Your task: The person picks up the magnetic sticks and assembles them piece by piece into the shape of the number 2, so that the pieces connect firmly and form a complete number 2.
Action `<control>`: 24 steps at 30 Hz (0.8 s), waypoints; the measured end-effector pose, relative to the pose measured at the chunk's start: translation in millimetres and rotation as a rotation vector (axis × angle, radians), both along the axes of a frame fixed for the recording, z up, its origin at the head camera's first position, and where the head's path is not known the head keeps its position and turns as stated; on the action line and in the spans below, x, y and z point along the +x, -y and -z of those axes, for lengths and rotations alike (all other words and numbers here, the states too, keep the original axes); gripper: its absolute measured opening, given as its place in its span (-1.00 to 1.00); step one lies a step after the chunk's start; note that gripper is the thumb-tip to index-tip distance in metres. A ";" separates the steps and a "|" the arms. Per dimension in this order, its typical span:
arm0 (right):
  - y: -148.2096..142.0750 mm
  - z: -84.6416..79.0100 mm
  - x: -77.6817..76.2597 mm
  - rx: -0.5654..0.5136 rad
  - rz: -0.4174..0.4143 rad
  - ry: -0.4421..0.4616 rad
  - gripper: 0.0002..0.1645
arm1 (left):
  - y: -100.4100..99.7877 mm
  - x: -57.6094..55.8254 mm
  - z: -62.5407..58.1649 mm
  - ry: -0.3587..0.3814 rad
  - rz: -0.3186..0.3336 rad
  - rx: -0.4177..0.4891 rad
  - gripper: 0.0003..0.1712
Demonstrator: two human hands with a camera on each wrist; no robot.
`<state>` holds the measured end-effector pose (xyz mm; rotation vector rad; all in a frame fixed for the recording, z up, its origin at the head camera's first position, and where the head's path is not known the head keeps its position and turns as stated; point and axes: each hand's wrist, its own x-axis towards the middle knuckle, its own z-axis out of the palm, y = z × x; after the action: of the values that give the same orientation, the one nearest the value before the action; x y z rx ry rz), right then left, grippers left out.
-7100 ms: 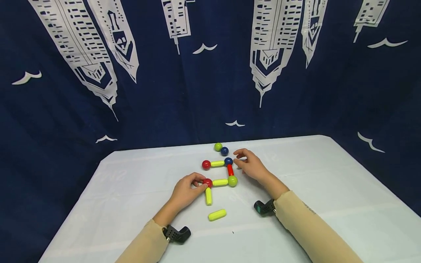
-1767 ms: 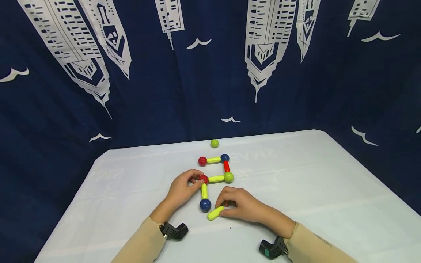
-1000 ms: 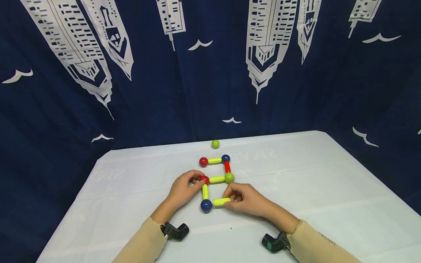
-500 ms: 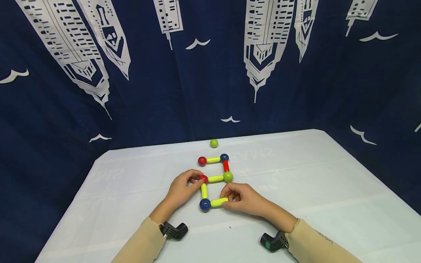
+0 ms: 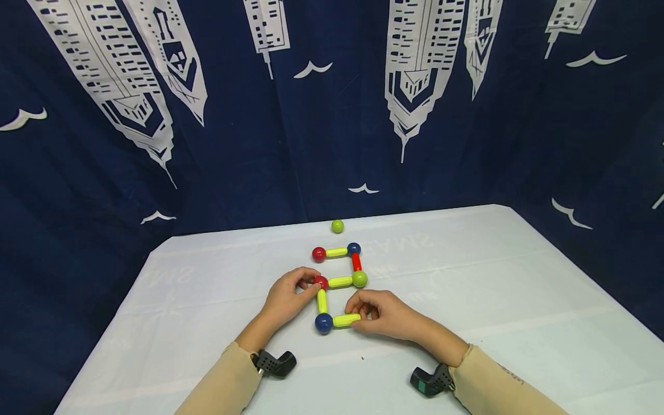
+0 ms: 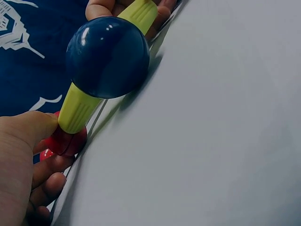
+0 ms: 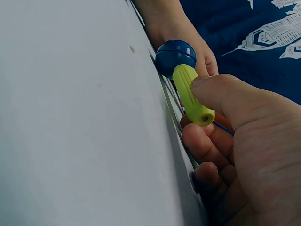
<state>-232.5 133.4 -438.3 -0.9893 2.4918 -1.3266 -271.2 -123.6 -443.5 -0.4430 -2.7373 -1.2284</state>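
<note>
My left hand (image 5: 290,297) pinches a red ball (image 5: 321,282) at a corner of a chain of balls and rods on the table. From that ball a yellow-green rod (image 5: 323,301) runs toward me to a blue ball (image 5: 324,323). My right hand (image 5: 386,314) pinches the free end of another yellow-green rod (image 7: 187,92), whose other end meets the blue ball. Farther along, the chain has a green ball (image 5: 359,279), a red rod (image 5: 356,262), a second blue ball (image 5: 354,249) and a second red ball (image 5: 319,254).
A loose green ball (image 5: 338,226) lies near the back edge of the white-covered table (image 5: 467,276). Behind it hangs a dark blue curtain (image 5: 311,144) with white building prints. Each wrist carries a small black camera.
A blue ball came from the back to the near rod's end. My right hand then picked up the loose yellow-green rod and brought it against that ball. My left hand stayed on the red ball.
</note>
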 end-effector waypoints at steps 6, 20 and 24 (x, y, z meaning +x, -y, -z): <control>0.2 0.0 -2.3 0.004 -0.004 -0.029 -0.78 | 1.5 -1.6 0.1 0.000 0.000 -0.006 -0.74; 1.8 -5.1 -7.7 -0.068 0.117 0.039 -0.82 | 3.0 -3.4 0.1 -0.005 0.002 -0.008 -0.74; 0.3 -13.0 -16.7 -0.098 0.197 0.048 -0.81 | 1.5 -3.7 2.4 -0.003 -0.003 -0.018 -0.74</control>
<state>-249.2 133.1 -425.2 -0.7347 2.5646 -1.5218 -274.9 -125.2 -445.9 -0.4419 -2.7483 -1.2020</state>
